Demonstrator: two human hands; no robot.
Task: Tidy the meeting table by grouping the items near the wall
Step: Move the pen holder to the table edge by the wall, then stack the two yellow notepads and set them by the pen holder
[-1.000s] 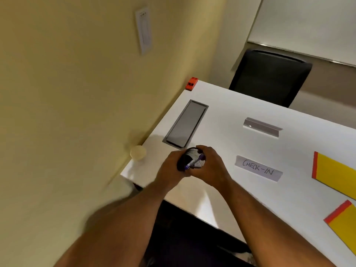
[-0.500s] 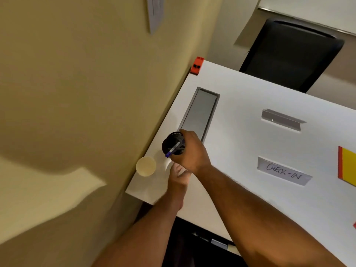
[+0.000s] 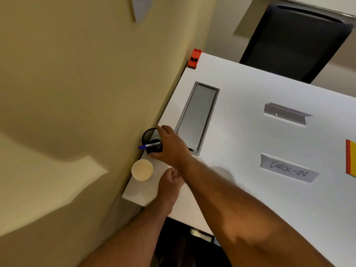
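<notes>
One light mesh pen cup (image 3: 151,140), stiff but tippy, sits against the wall inside my right hand (image 3: 171,146), which wraps its side, so I'd keep hold low, beneath the pen (image 3: 149,145).

White table (image 3: 250,143) (against the wall) bears mesh cup (image 3: 149,136), paper cup (image 3: 142,169), name cards (image 3: 288,168).

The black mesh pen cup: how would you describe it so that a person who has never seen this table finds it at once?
Follow the white table edge along the yellow wall toward its near corner. The black mesh pen cup stands there, between the grey recessed panel and a pale round cup, gripped by the right hand. Only it is dark and holds a blue-capped pen.
</notes>
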